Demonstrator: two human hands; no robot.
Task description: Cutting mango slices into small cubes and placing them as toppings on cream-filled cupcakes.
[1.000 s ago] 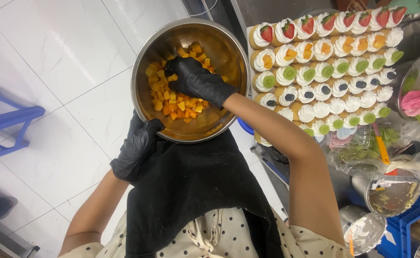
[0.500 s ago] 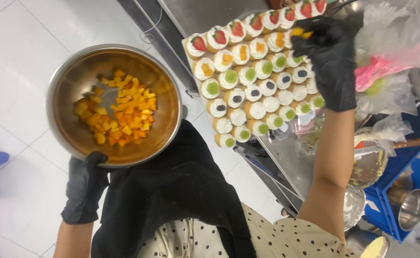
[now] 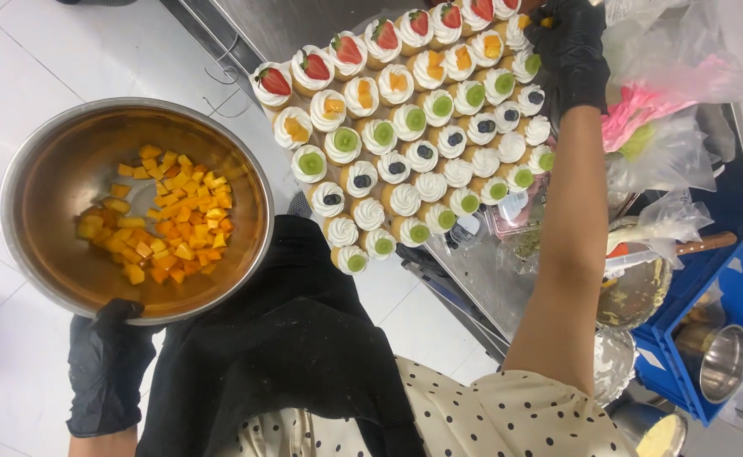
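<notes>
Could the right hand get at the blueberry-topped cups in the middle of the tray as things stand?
Probably yes. The right hand hovers at the tray's far end, right beside the blueberry-topped cups, with nothing over them. The left hand is busy holding the steel bowl.

steel surface (image 3: pixel 490 279) runs diagonally along the right side, white tile floor (image 3: pixel 67 68) beside it. On the surface: rows of cream-topped cupcakes (image 3: pixel 413 118) packed touching each other, toppings by row — strawberry, orange fruit cubes, kiwi, blueberry, plain cream, kiwi. Just right of them: crumpled clear plastic bags (image 3: pixel 667 101), one with pink and green inside. Near front edge: a small clear tub (image 3: pixel 515 211), a metal bowl (image 3: pixel 633 292) with a wooden-handled tool across it. Blue crate (image 3: pixel 726 313) with a steel cup sits at far right, support unclear
</notes>
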